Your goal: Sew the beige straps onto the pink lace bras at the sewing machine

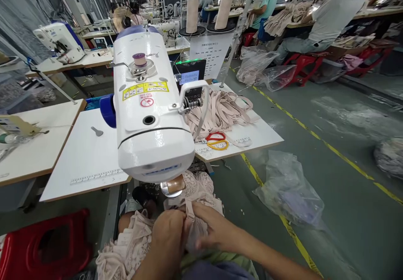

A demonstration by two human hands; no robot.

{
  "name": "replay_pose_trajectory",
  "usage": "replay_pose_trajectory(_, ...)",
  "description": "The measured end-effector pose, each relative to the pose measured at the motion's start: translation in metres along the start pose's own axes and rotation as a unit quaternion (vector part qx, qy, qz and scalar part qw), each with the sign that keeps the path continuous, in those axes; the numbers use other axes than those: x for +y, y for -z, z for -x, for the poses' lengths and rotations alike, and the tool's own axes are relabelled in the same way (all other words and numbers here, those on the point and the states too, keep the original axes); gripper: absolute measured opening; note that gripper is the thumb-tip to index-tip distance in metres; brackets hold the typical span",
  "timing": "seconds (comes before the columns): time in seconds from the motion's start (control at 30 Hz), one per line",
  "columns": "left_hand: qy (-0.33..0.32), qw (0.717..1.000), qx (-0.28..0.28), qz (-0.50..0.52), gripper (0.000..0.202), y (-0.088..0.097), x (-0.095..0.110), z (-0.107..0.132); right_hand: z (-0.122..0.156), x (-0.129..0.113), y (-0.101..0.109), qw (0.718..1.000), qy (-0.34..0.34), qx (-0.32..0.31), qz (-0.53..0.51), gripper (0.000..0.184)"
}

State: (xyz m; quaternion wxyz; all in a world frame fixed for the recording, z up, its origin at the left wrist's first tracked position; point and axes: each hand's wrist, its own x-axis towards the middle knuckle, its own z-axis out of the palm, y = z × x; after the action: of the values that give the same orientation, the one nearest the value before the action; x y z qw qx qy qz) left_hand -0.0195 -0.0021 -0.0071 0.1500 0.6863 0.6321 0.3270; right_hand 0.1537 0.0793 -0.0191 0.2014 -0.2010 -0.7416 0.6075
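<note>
Just below the sewing machine head (155, 145), both my hands are on a beige lace bra (197, 183). My left hand (168, 227) is closed at the near edge of the bra, beside its upright strap (189, 209). My right hand (212, 225) grips the bra from the other side, thumb apart and fingers reaching behind the strap. The fingertips of both hands are partly hidden. A pile of beige lace bras (126, 244) lies to the left of my left hand.
Beige straps (220, 110) are heaped on the right side of the white table (264, 133), with red-and-yellow-handled scissors (217, 141) in front. A red stool (47, 246) stands at lower left. Plastic bags (292, 192) lie on the floor. Other people sit at the back right.
</note>
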Motion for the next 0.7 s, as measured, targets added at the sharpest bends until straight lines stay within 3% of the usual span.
replay_pose_trajectory(0.07, 0.013, 1.000, 0.007, 0.012, 0.030, -0.006, 0.013, -0.005, -0.007, -0.004, -0.003, 0.991, -0.029, 0.078, -0.103, 0.069)
replay_pose_trajectory(0.17, 0.096, 0.991, 0.016, 0.095, 0.035, -0.006, 0.029, -0.017, -0.021, -0.013, 0.001, 0.964, -0.097, 0.177, -0.175, 0.045)
replay_pose_trajectory(0.27, 0.184, 0.970, 0.058, 0.151, 0.041, 0.002, 0.033, -0.025, -0.041, -0.021, 0.012, 0.966, -0.088, 0.205, -0.134, 0.029)
replay_pose_trajectory(0.33, 0.201, 0.970, 0.081, 0.108, 0.035, 0.009, 0.027, -0.025, -0.056, -0.024, 0.023, 0.972, -0.073, 0.211, -0.071, 0.022)
replay_pose_trajectory(0.4, 0.174, 0.980, 0.094, 0.040, 0.023, 0.013, 0.016, -0.023, -0.070, -0.025, 0.035, 0.975, -0.067, 0.212, -0.021, 0.016)
replay_pose_trajectory(0.57, -0.003, 0.987, 0.119, -0.110, 0.025, 0.012, -0.007, -0.022, -0.095, -0.022, 0.055, 0.983, -0.024, 0.176, 0.052, 0.015)
replay_pose_trajectory(0.7, -0.022, 0.970, 0.134, -0.201, 0.026, 0.014, -0.010, -0.030, -0.107, -0.017, 0.060, 0.980, -0.001, 0.168, 0.106, 0.013)
